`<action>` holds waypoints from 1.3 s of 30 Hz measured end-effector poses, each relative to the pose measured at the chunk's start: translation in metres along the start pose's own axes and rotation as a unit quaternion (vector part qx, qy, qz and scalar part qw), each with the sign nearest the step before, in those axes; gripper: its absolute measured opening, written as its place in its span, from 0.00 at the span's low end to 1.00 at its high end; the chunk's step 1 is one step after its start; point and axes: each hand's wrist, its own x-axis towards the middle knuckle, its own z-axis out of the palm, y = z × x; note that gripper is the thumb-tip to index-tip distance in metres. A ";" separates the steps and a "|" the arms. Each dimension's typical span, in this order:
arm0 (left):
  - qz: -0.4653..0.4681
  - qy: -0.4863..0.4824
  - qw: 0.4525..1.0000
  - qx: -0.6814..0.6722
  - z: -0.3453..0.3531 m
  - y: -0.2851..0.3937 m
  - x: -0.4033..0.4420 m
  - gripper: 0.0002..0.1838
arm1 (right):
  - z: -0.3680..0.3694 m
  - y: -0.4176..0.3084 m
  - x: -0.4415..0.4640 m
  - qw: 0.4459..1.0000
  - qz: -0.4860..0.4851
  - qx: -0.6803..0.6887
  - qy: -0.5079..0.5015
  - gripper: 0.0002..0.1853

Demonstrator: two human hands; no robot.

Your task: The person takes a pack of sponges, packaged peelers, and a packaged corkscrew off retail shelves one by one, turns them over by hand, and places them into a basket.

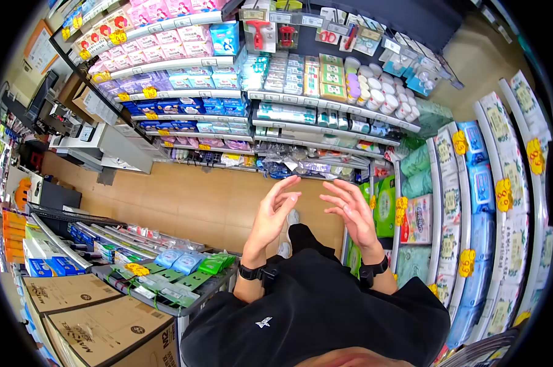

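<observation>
The green pack (385, 207) is glossy and smooth-skinned, a bright leaf green with pale markings too small to read. It sits on the right-side rack (435, 238), its outline longer than wide, with a fairly straight border along each long side. Close along those sides run silver shelf edges; yellow price tags (401, 211) hang at the one to its right, and beyond that edge lies a pink-and-white pack (418, 219). To the left of the green pack, the tan floor (227, 192) gives open room reaching to the stocked back shelves (325, 116), which stand ahead and to its left. Well apart on its far left is a low display (166, 281) with blue and green packets, and cardboard cartons (99, 324) nearer the wearer. The pack's long axis runs roughly fore and aft, in line with the silver edges; which end is its top I cannot tell. The right hand (354, 214), just left of the pack in view, is empty, its fingers loosely bent and spread. The left hand (273, 217), farther left of the pack, is empty too, fingers lightly curved toward the right hand, with a gap between the two.
</observation>
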 end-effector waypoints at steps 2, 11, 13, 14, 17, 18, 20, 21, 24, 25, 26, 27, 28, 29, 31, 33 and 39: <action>0.005 0.005 1.000 0.006 -0.005 0.002 0.016 0.24 | -0.005 0.002 0.022 1.000 -0.007 0.008 -0.014 0.30; 0.045 0.045 0.997 0.032 -0.020 0.026 0.122 0.25 | -0.046 -0.004 0.130 0.997 -0.052 0.014 -0.061 0.28; 0.041 0.045 0.998 0.022 -0.021 0.036 0.148 0.25 | -0.057 -0.008 0.153 0.997 -0.050 0.013 -0.060 0.27; 0.055 0.048 0.997 0.019 -0.021 0.037 0.161 0.25 | -0.063 -0.009 0.163 0.996 -0.052 0.019 -0.065 0.27; 0.049 0.074 0.995 0.041 -0.022 0.037 0.194 0.25 | -0.077 -0.005 0.193 0.997 -0.038 0.023 -0.057 0.31; 0.053 0.075 0.995 0.040 -0.023 0.036 0.203 0.24 | -0.080 -0.007 0.201 0.998 -0.031 0.029 -0.055 0.30; 0.056 0.090 0.993 0.044 -0.028 0.033 0.218 0.24 | -0.087 -0.002 0.219 0.997 -0.026 0.036 -0.062 0.30; 0.058 0.100 0.992 0.046 -0.031 0.031 0.224 0.24 | -0.090 0.000 0.227 0.997 -0.022 0.040 -0.063 0.29; 0.053 0.134 0.989 0.043 -0.043 0.023 0.241 0.25 | -0.093 0.000 0.252 0.997 -0.018 0.028 -0.068 0.29; 0.055 0.150 0.986 0.039 -0.048 0.021 0.247 0.25 | -0.094 0.000 0.260 0.997 -0.020 0.019 -0.068 0.29; 0.054 0.154 0.986 0.038 -0.052 0.019 0.253 0.25 | -0.095 0.000 0.269 0.997 -0.019 0.023 -0.074 0.28; 0.057 0.172 0.983 0.041 -0.056 0.020 0.261 0.25 | -0.096 0.002 0.280 0.997 -0.016 0.024 -0.077 0.28; 0.059 0.188 0.979 0.043 -0.061 0.021 0.268 0.25 | -0.098 0.005 0.291 0.996 -0.020 0.022 -0.084 0.27; 0.059 0.191 0.979 0.043 -0.066 0.020 0.275 0.25 | -0.098 0.008 0.301 0.996 -0.024 0.020 -0.089 0.26; 0.078 0.198 0.975 0.062 -0.078 0.022 0.294 0.26 | -0.097 0.010 0.322 0.995 -0.024 0.023 -0.094 0.26; 0.077 0.195 0.975 0.076 -0.089 0.027 0.313 0.26 | -0.094 0.014 0.342 0.995 -0.032 0.012 -0.092 0.25; 0.100 0.188 0.968 0.131 -0.126 0.032 0.382 0.29 | -0.083 0.024 0.406 0.997 -0.038 -0.034 -0.059 0.27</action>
